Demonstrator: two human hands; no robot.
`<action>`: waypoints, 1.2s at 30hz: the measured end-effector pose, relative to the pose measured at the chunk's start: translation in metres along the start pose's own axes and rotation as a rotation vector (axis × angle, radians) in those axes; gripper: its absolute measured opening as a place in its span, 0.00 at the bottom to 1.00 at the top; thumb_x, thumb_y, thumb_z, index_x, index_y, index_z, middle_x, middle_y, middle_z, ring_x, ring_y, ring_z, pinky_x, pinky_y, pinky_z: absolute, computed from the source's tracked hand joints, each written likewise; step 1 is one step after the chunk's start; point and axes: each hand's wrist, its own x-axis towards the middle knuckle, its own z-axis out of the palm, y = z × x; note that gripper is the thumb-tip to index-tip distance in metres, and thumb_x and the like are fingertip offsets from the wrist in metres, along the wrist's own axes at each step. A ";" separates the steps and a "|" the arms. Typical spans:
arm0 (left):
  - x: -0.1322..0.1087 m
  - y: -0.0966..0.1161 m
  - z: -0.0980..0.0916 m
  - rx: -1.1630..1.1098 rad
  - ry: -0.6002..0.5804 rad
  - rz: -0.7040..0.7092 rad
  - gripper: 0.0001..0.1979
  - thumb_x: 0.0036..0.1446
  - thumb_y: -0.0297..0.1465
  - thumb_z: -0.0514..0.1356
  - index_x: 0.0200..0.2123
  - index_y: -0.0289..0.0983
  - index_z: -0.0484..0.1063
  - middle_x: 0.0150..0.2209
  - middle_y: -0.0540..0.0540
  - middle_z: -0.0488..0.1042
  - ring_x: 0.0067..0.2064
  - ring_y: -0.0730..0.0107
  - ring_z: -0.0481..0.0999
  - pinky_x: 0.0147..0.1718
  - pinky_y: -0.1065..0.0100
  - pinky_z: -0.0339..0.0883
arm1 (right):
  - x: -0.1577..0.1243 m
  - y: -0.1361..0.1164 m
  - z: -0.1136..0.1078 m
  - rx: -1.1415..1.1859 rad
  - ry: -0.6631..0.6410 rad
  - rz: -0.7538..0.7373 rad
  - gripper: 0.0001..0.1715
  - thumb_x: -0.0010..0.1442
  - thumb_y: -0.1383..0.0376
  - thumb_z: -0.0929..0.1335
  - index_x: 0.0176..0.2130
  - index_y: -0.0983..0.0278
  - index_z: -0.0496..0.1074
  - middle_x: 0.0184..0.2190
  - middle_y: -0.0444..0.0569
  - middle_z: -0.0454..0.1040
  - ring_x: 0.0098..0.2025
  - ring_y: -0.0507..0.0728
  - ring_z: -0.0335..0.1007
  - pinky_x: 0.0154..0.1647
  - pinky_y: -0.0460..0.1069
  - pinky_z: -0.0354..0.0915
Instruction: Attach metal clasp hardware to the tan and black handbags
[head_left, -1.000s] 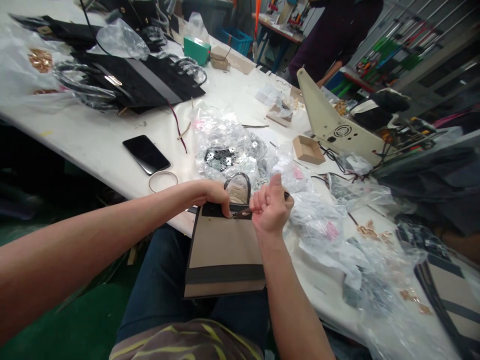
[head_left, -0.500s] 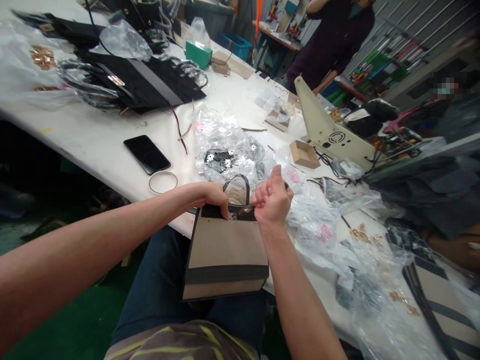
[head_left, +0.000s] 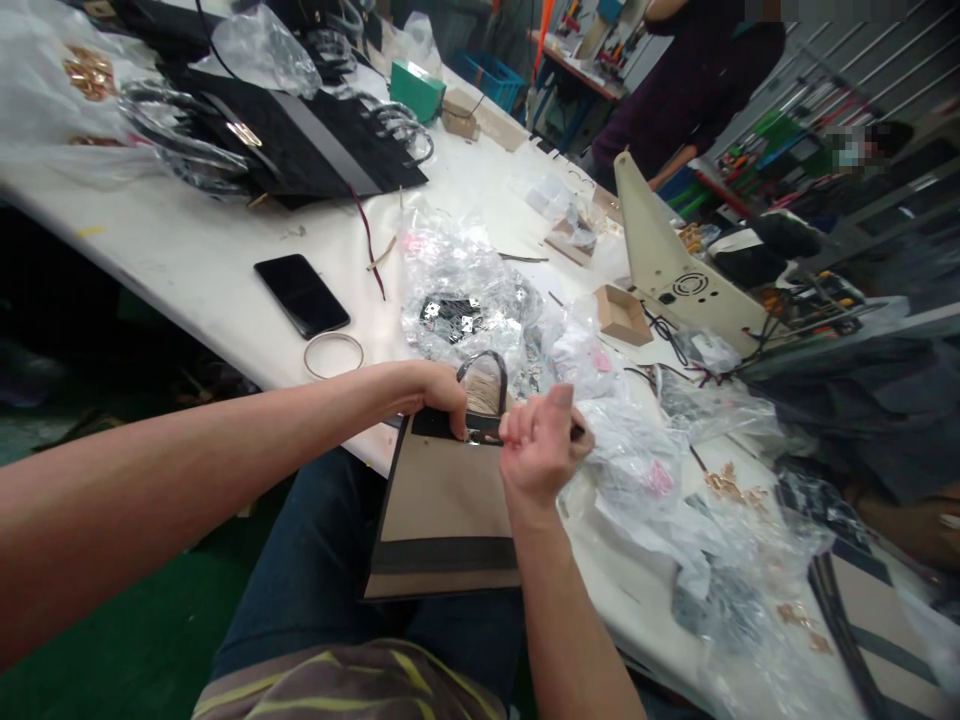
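A taupe and black handbag (head_left: 450, 490) rests on my lap, leaning toward the table edge, its dark loop handle (head_left: 493, 358) standing up at the top. My left hand (head_left: 442, 392) pinches the bag's black top edge, fingertips beside a small shiny metal plate (head_left: 473, 437). Closed in a fist with the thumb up, my right hand (head_left: 541, 445) grips a dark hand tool (head_left: 577, 432). The tool's narrow end reaches left to the plate; its exact kind is mostly hidden by my fingers.
Beyond the bag lies a clear plastic bag (head_left: 454, 315) of small metal plates. A phone (head_left: 301, 295) and a thin ring (head_left: 334, 356) are at left. Black bag pieces (head_left: 315, 145), a small open box (head_left: 624, 315), a beige machine (head_left: 675, 270) and a standing person (head_left: 690, 90) are farther off.
My right fist has lowered and tilted, and the tool now lies flatter across the bag's top. My left hand keeps its hold. The view has shifted slightly.
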 end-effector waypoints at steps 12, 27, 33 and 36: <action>-0.006 0.004 -0.002 0.044 -0.005 0.013 0.19 0.31 0.29 0.78 0.30 0.38 0.78 0.32 0.44 0.84 0.39 0.48 0.86 0.35 0.58 0.82 | -0.011 -0.013 0.000 0.025 -0.070 0.029 0.40 0.72 0.45 0.74 0.19 0.59 0.55 0.14 0.35 0.51 0.14 0.47 0.47 0.15 0.47 0.48; -0.007 -0.007 -0.016 -0.006 -0.178 0.094 0.21 0.29 0.30 0.80 0.32 0.38 0.81 0.33 0.43 0.86 0.38 0.49 0.87 0.37 0.57 0.84 | 0.034 -0.006 0.007 0.092 -0.044 0.277 0.45 0.67 0.40 0.75 0.20 0.57 0.48 0.12 0.32 0.46 0.13 0.46 0.37 0.11 0.46 0.40; 0.004 -0.010 -0.016 0.008 -0.129 0.082 0.24 0.29 0.30 0.81 0.34 0.36 0.80 0.35 0.41 0.86 0.39 0.46 0.87 0.37 0.56 0.84 | -0.001 -0.012 0.012 0.089 -0.082 0.044 0.42 0.71 0.47 0.75 0.19 0.60 0.54 0.13 0.34 0.49 0.13 0.46 0.43 0.14 0.46 0.44; 0.003 -0.011 -0.016 0.016 -0.130 0.094 0.23 0.29 0.30 0.80 0.34 0.36 0.80 0.37 0.39 0.87 0.40 0.45 0.87 0.37 0.55 0.84 | -0.009 -0.003 0.018 0.062 -0.089 -0.024 0.40 0.73 0.50 0.74 0.19 0.60 0.56 0.14 0.35 0.51 0.14 0.46 0.45 0.15 0.46 0.46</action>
